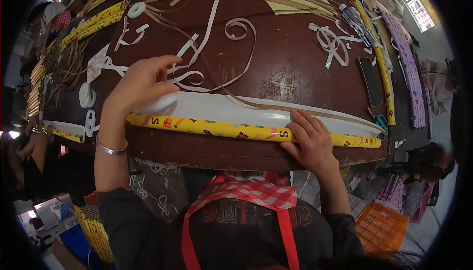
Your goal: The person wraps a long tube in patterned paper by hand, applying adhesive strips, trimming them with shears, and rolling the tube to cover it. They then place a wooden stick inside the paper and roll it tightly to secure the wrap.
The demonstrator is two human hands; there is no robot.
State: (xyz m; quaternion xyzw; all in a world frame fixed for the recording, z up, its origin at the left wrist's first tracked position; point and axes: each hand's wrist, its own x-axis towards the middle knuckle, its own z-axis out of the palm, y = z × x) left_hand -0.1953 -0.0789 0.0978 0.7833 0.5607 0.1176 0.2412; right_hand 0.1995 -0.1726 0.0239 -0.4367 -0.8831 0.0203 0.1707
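Note:
A yellow patterned sheet, partly rolled with its white inner side (207, 103) facing up, lies along the table's near edge. My right hand (310, 139) rests on the yellow roll (221, 128), right of its middle, fingers bent over it and pressed together. Above the roll's left end is my left hand (148, 80), raised, with thumb and fingers apart and nothing visible between them. Along the white side runs a thin brown strip (256, 105), passing by my right fingertips. White tape strips (241, 73) curl on the table beyond my left hand.
On the dark red table (290, 43) are a black phone (369, 82), green-handled scissors (381, 121), a plastic bottle (355, 22), tape rolls (87, 95) at left and yellow sheets (295, 1) at the back. Other people sit at far left. An orange crate (382, 228) stands below right.

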